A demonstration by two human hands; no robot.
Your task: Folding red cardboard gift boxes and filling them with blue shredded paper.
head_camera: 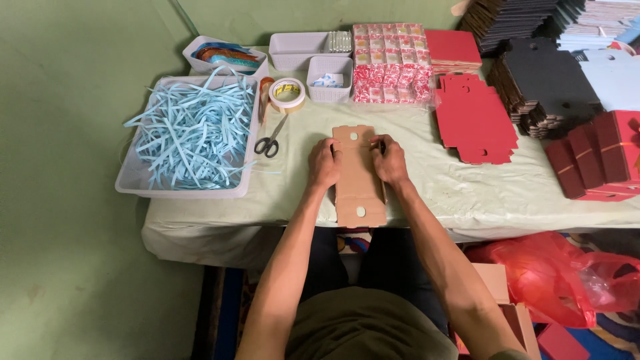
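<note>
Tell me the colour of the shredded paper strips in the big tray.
Light blue; the paper strips fill the clear plastic tray, shown in the head view.

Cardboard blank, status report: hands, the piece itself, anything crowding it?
Both hands, left and right, pressing the cardboard blank flat on the table. Scissors lie just left, not touching.

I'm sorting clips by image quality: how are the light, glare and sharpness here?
Head view: soft, even light; faint shadows beside the brown cardboard blank under left hand and right hand; mild sheen on the red plastic bag; centre sharp, slight wide-angle bending toward edges.
</note>
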